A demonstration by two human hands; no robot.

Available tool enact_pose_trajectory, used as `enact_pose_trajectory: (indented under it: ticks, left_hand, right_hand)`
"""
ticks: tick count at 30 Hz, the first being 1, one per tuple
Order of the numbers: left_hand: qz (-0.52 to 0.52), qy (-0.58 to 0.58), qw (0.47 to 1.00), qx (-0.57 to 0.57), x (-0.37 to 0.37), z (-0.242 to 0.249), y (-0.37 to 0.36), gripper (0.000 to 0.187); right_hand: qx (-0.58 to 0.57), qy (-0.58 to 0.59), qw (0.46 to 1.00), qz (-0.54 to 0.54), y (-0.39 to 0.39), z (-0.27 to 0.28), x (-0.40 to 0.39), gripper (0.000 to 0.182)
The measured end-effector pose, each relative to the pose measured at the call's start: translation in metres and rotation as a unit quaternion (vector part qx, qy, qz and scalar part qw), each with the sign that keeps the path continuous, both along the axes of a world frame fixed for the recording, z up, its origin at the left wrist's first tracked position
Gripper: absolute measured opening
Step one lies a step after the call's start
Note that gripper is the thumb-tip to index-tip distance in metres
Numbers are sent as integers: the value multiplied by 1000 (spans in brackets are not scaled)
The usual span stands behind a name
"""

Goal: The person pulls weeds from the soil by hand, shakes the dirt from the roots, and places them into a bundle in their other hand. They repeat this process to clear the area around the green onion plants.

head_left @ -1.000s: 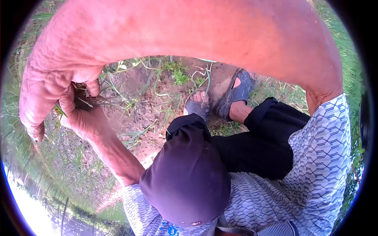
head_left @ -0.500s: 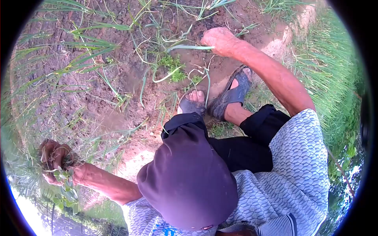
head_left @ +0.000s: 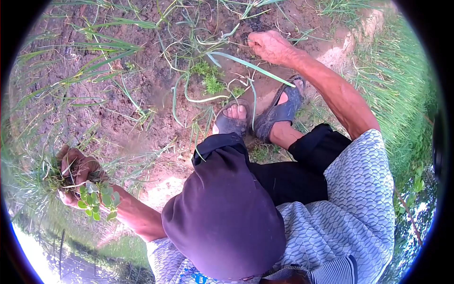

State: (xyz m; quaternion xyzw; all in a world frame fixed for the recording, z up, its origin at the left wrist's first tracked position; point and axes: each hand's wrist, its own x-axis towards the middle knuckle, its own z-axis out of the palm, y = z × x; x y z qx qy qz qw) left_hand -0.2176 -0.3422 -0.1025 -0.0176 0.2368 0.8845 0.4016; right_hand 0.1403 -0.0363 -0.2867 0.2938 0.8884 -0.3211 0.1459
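My right hand (head_left: 269,46) pinches what looks like a weed stem beside the long leaf (head_left: 250,67); my left hand (head_left: 75,175) grips pulled weeds (head_left: 97,201), far off.

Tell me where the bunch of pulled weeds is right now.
In the head view it sits low on the left: the bunch of pulled weeds is clutched in the left hand, held over the grass beside the bare soil bed.

Green weeds (head_left: 97,201); dark sandals (head_left: 276,113); blue-white patterned shirt (head_left: 359,208).
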Motion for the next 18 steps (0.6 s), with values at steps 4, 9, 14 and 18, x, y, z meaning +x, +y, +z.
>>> enact_pose_trajectory:
  ticks: [4,9,14,18]
  left_hand:
    - [11,-27,1000,-4,10,0,11,66]
    - [-27,-58,998,5,11,8,18,56]
    - [-32,-61,997,16,2,7,4,50]
    - [-25,-89,995,20,14,13,6,42]
  right_hand:
    - [63,77,984,145,-8,-10,17,11]
    - [163,-12,969,183,-21,-12,11,19]
    - [35,62,994,82,-16,-3,-3,13]
    - [-55,114,979,160,-24,-4,-3,5]
